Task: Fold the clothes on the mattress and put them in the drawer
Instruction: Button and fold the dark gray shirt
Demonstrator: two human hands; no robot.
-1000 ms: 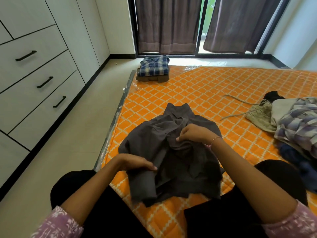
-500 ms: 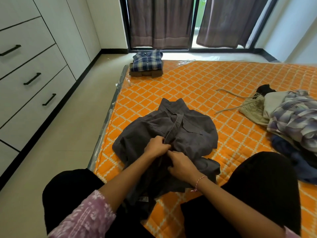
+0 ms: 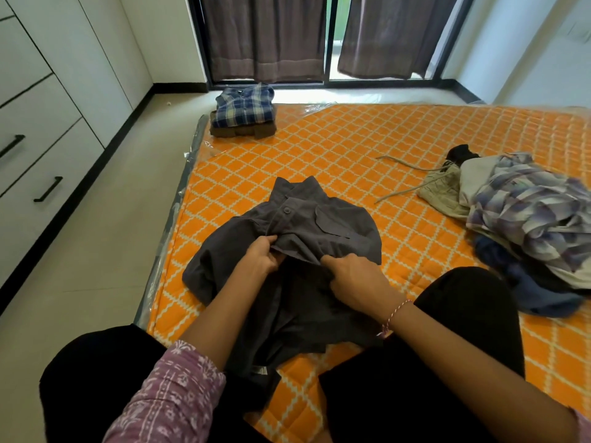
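Grey cotton, by the look of it: the grey shirt (image 3: 307, 238) lies collar-away on the orange mattress (image 3: 367, 145), straight in front of the person's knees, a placing that keeps the button placket within reach of both hands. The left hand (image 3: 262, 260) and right hand (image 3: 355, 276) meet at the shirt's middle, each with fingers curled and pinching a fold of the front cloth, probably to draw the two front edges together or do up a button so the shirt holds flat for folding. The sleeves and hem are rumpled, so folding proper looks barely begun. A folded pile (image 3: 244, 111) sits at the mattress's far left corner, on the side nearest the drawers (image 3: 41, 174), likely staged there for carrying across. The unfolded heap (image 3: 524, 225) waits to the right, well apart from both.
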